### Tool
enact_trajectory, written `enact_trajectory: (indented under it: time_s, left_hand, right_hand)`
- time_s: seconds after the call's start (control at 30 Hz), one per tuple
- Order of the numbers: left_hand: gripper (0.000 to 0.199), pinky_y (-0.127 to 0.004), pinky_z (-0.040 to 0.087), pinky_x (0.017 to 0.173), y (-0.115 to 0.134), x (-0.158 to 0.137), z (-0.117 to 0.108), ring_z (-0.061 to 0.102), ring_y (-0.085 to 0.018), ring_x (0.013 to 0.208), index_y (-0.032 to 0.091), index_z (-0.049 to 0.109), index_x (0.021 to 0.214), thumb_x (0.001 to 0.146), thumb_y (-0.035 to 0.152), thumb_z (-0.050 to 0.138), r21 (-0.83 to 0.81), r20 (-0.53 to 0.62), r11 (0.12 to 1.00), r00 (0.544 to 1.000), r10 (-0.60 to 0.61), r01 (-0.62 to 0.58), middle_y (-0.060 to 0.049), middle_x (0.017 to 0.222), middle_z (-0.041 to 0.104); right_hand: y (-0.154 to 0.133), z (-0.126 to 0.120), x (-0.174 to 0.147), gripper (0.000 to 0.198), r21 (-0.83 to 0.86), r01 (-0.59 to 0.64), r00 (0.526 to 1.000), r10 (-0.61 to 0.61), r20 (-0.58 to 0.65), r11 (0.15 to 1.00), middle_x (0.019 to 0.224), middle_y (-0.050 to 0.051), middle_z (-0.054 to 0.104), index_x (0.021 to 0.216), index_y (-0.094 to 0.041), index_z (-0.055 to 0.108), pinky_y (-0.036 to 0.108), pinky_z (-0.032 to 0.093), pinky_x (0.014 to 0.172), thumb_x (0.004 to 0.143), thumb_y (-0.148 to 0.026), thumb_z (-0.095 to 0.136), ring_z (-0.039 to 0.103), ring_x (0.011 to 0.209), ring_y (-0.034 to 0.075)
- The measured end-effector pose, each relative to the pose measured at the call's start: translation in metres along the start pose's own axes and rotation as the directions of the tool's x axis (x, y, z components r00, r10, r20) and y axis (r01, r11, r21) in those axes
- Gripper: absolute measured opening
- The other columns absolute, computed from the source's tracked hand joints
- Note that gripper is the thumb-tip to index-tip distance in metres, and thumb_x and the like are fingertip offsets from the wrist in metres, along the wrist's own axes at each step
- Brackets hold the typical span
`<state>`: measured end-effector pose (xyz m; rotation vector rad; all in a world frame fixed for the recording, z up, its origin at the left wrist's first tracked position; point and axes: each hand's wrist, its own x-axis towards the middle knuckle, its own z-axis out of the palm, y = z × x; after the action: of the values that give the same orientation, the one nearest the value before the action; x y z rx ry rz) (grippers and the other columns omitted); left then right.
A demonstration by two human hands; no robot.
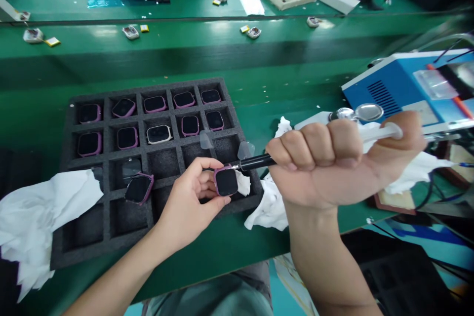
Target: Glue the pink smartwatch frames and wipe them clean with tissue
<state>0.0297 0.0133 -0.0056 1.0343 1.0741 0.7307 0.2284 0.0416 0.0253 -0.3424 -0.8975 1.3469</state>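
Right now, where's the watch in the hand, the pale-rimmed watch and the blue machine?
Held watch (pixel 226 182): head view, dark screen.
Pale-rimmed watch (pixel 158 134): head view, dark screen.
Blue machine (pixel 400 83): head view, blue casing beside vents.

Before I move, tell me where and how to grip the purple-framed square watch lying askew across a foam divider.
Pinch the purple-framed square watch by its opposite side edges, probably best from above: it lies tilted across a divider of the dark grey foam tray, screen up, so its frame seems to stand clear of the compartment walls.
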Motion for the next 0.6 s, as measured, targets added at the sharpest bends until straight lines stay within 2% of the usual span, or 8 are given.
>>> enact_trajectory:
  time_s: [0.13, 0.3, 0.4, 0.6]
  left_hand:
    - [0.042, -0.024, 0.057, 0.071, -0.002, 0.000, -0.001, 0.071, -0.015, 0.079, 0.022, 0.056, 0.105, 0.072, 0.007, 0.077, 0.005, 0.009, 1.000, 1.000, 0.008, -0.008, 0.001, 0.086, 0.075]
    - [0.041, -0.023, 0.056, 0.072, 0.000, 0.000, -0.001, 0.071, -0.013, 0.080, 0.022, 0.055, 0.107, 0.075, 0.006, 0.076, 0.016, 0.027, 1.000, 1.000, 0.003, -0.003, 0.002, 0.087, 0.074]
    - [0.041, -0.022, 0.055, 0.072, 0.000, -0.001, -0.001, 0.070, -0.012, 0.080, 0.022, 0.055, 0.106, 0.075, 0.005, 0.076, 0.012, 0.034, 1.000, 0.999, 0.006, -0.006, 0.003, 0.087, 0.074]
    - [0.041, -0.021, 0.055, 0.072, 0.000, -0.001, 0.000, 0.070, -0.011, 0.079, 0.022, 0.054, 0.106, 0.075, 0.004, 0.075, 0.008, 0.037, 1.000, 0.999, 0.000, 0.000, 0.004, 0.086, 0.074]
  right_hand:
    - [0.000, -0.002, 0.001, 0.071, 0.059, -0.001, 1.000, 0.001, 0.005, 0.998, 0.045, -0.006, 0.012, 0.051, -0.021, 0.017, 0.032, 0.023, 0.043, 0.096, -0.069, 0.046, 0.014, 0.041, 0.010]
    - [0.003, -0.012, 0.005, 0.072, 0.171, -0.023, 0.994, 0.003, 0.113, 0.985, 0.042, -0.006, 0.019, 0.048, -0.022, 0.020, 0.032, 0.026, 0.043, 0.089, -0.069, 0.055, 0.017, 0.041, 0.009]
    - [0.005, -0.013, 0.006, 0.071, 0.255, -0.014, 0.992, -0.018, 0.123, 0.967, 0.043, -0.006, 0.021, 0.048, -0.023, 0.019, 0.032, 0.026, 0.044, 0.090, -0.067, 0.055, 0.017, 0.041, 0.010]
    - [0.007, -0.009, 0.007, 0.072, 0.259, -0.020, 0.992, -0.013, 0.123, 0.966, 0.042, -0.007, 0.018, 0.047, -0.023, 0.017, 0.032, 0.025, 0.043, 0.090, -0.062, 0.059, 0.014, 0.040, 0.009]
